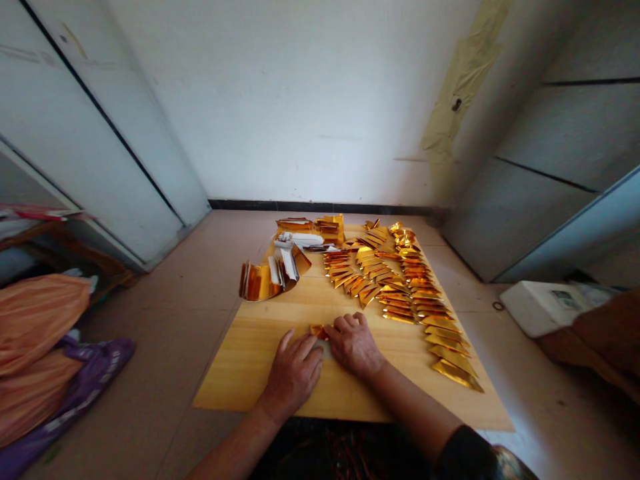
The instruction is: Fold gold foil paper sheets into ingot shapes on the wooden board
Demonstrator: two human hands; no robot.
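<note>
Small folded gold-foil paper piece (319,331) on the pale wooden desk (240,380): our left grip (293,377) and right grip (355,345) half-curled against it, firmness of hold unclear.

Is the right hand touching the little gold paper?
Touching. The head view shows the right hand with its fingertips resting on the edge of the gold paper, which lies between both hands.

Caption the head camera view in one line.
Left hand and right hand press a small gold foil piece on a pale wooden board.
</note>
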